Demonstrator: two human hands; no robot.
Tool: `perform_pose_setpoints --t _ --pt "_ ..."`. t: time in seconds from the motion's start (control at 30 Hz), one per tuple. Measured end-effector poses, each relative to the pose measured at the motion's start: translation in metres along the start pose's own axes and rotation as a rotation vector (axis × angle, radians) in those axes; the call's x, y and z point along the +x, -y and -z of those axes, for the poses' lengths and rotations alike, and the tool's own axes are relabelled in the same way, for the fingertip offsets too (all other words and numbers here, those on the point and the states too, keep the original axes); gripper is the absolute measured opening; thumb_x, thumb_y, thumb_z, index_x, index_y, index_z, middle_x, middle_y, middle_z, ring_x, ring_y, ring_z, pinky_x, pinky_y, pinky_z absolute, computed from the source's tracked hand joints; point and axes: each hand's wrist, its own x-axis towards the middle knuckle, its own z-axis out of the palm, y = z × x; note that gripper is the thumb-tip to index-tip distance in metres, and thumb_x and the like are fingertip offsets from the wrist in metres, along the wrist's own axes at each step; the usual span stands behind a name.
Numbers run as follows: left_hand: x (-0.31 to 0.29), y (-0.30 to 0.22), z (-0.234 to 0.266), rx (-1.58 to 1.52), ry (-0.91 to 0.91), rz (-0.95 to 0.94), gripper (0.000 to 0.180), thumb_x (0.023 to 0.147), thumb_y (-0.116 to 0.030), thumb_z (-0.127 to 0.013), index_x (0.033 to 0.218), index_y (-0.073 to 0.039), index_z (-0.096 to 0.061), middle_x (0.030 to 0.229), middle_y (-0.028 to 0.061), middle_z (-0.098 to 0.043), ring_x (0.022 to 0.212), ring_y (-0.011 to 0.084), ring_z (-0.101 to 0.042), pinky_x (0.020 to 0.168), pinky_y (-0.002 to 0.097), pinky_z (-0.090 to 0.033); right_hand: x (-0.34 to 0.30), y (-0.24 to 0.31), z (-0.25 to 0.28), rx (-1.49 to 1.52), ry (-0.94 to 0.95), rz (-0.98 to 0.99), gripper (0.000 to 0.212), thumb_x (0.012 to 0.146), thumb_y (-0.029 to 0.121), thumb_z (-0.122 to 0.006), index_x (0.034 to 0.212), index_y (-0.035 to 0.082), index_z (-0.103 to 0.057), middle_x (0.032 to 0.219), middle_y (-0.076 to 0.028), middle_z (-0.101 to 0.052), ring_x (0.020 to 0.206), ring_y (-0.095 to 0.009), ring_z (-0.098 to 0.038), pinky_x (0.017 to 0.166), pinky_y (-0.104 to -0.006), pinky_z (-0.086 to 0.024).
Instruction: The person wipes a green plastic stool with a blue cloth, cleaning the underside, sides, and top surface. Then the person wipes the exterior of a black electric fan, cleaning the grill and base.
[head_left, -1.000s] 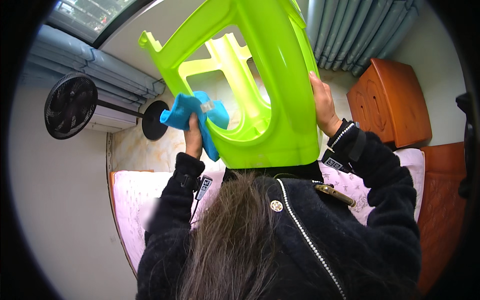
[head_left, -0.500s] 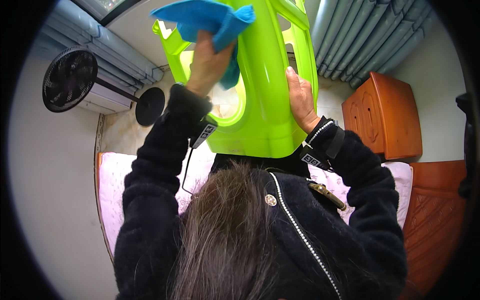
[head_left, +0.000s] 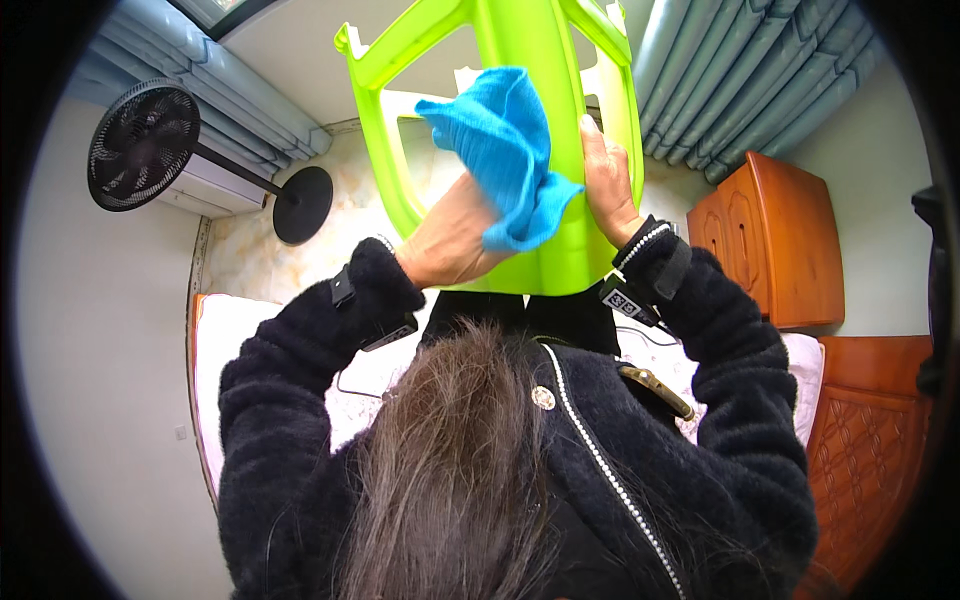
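Observation:
A lime-green plastic stool [head_left: 545, 265] is held up in front of me, with its legs pointing away and its openings showing on the left and upper right. My left hand [head_left: 455, 235] is closed on a blue cloth [head_left: 505, 150] that lies against the stool's side; the cloth hides the fingertips. My right hand [head_left: 608, 185] grips the stool's right edge, thumb on the near face and the other fingers mostly hidden behind it.
A black standing fan [head_left: 145, 145] is at the far left by blue curtains [head_left: 225, 85]. A wooden bedside cabinet [head_left: 775, 240] stands at the right, beside a bed with a carved wooden headboard [head_left: 870, 440]. Pale bedding [head_left: 235, 345] lies below my arms.
My left hand has come down and right with the blue cloth, from the stool's upper leg to its lower middle. The stool has shifted slightly; my right hand keeps its grip.

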Motion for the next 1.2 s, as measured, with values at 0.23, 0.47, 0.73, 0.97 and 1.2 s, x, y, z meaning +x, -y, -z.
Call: perform_pose_setpoints --t 0.23,0.47,0.73,0.97,1.2 --pt "0.045 0.053 0.026 0.228 -0.265 0.016 0.042 0.091 -0.015 -0.066 0.130 -0.006 -0.055 0.133 0.0203 -0.053 0.125 0.0448 -0.047 0.107 0.0505 -0.040 -0.014 0.002 0.003 -0.019 0.079 0.059 0.041 0.108 0.026 -0.039 0.095 -0.005 -0.063 0.079 -0.018 -0.066 0.071 -0.025 -0.062 0.068 -0.0338 -0.049" --pt "0.049 0.072 0.084 0.162 -0.585 -0.005 0.049 0.093 0.010 -0.048 0.139 -0.004 -0.053 0.110 0.0115 -0.066 0.101 0.0219 -0.066 0.091 0.0311 -0.052 -0.031 0.006 0.014 -0.036 0.108 -0.007 0.047 0.110 0.030 -0.036 0.091 -0.003 -0.063 0.070 -0.003 -0.059 0.065 -0.011 -0.053 0.062 -0.0315 -0.044" --pt "0.063 0.075 0.093 -0.016 -0.688 0.297 0.051 0.099 -0.024 -0.063 0.144 -0.009 -0.045 0.125 0.0161 -0.065 0.112 0.0294 -0.064 0.094 0.0410 -0.051 -0.038 0.002 0.013 -0.037 0.162 0.049 0.048 0.110 0.030 -0.035 0.091 -0.003 -0.063 0.071 -0.001 -0.057 0.064 -0.011 -0.051 0.061 -0.0286 -0.043" --pt "0.063 0.116 0.073 0.631 -0.652 -0.055 0.069 0.093 -0.042 -0.068 0.146 -0.005 -0.045 0.144 0.0230 -0.051 0.133 0.0439 -0.048 0.109 0.0575 -0.038 -0.044 -0.002 0.028 -0.076 0.198 0.076 0.049 0.110 0.032 -0.035 0.090 -0.003 -0.063 0.073 -0.001 -0.060 0.065 -0.010 -0.053 0.059 -0.0275 -0.042" --pt "-0.038 0.163 0.093 0.725 -0.596 0.257 0.054 0.092 -0.018 -0.066 0.142 -0.009 -0.051 0.147 0.0234 -0.048 0.137 0.0436 -0.044 0.114 0.0553 -0.035 -0.047 -0.010 0.038 -0.045 0.156 0.031 0.056 0.111 0.039 -0.030 0.085 0.000 -0.062 0.071 0.001 -0.059 0.062 -0.007 -0.051 0.057 -0.0241 -0.040"
